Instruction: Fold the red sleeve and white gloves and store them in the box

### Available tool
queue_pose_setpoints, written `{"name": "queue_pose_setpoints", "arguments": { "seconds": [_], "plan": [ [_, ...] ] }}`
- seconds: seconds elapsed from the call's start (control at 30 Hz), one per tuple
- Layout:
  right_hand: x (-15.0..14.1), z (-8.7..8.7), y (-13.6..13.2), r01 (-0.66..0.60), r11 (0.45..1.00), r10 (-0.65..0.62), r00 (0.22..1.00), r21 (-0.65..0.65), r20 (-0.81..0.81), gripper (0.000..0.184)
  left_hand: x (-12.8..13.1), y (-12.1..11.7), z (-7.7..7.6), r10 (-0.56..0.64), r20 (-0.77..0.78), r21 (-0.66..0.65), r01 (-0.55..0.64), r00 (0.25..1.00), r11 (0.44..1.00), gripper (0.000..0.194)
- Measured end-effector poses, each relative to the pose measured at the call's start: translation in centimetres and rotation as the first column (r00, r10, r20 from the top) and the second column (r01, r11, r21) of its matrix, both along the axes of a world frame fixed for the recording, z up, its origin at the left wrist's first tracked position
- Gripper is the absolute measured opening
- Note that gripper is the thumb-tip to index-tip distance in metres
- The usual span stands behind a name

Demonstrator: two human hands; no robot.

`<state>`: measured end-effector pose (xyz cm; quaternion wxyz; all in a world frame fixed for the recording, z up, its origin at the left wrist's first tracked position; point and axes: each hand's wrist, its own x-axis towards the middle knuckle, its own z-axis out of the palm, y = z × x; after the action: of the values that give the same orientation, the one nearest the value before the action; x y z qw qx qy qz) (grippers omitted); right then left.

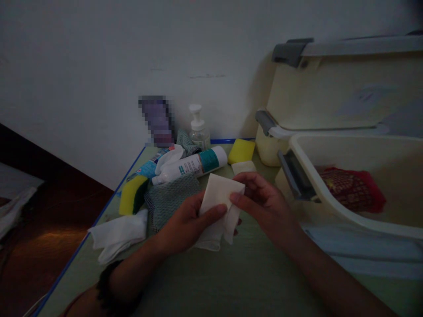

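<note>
1. At the far left of the green tabletop (211,286), a crumpled white cloth (120,233) is lying near the edge.
2. Just behind it, a yellow-and-green sponge (132,196) is resting beside a grey-green cloth (172,193).
3. A blue packet (145,169) is lying behind the sponge; next along, a pixelated rectangle (157,121), perhaps a phone, is leaning against the wall (82,66).
4. The left hand (187,220), with a dark band (115,281) at its wrist, is pinching the left side of a folded cream cloth (218,198), its thumb pressing on the front.
5. Behind that hand, a white bottle with a teal band (194,166) is lying on its side, and a clear pump bottle (199,132) is standing upright behind it.
6. The folded cream cloth is hanging between both hands above the tabletop, its lower layers drooping loosely.
7. A yellow sponge (242,151) is sitting behind a small pale cloth (243,167).
8. The right hand (264,200) is gripping the upper right corner between thumb and fingers.
9. At the right, an open cream bin (357,226) is holding a red patterned item (357,189); another cream container (324,97) is standing behind.
</note>
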<state>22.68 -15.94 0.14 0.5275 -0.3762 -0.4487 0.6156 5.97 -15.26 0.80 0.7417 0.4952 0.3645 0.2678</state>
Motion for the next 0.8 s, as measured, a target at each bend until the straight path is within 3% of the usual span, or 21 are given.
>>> {"name": "queue_pose_setpoints", "arguments": {
  "seconds": [0.23,0.8],
  "plan": [
    [-0.11,-0.51,-0.02,0.002,0.999,0.002,0.991,-0.032,0.137,0.018,-0.10,0.22,-0.13,-0.005,-0.066,0.016,0.006,0.998,1.000,0.022],
    [-0.10,-0.36,0.14,-0.007,1.000,0.010,0.986,-0.019,0.166,0.019,-0.09,0.31,-0.25,0.027,-0.135,0.048,-0.021,0.990,0.999,0.026]
  ]
}}
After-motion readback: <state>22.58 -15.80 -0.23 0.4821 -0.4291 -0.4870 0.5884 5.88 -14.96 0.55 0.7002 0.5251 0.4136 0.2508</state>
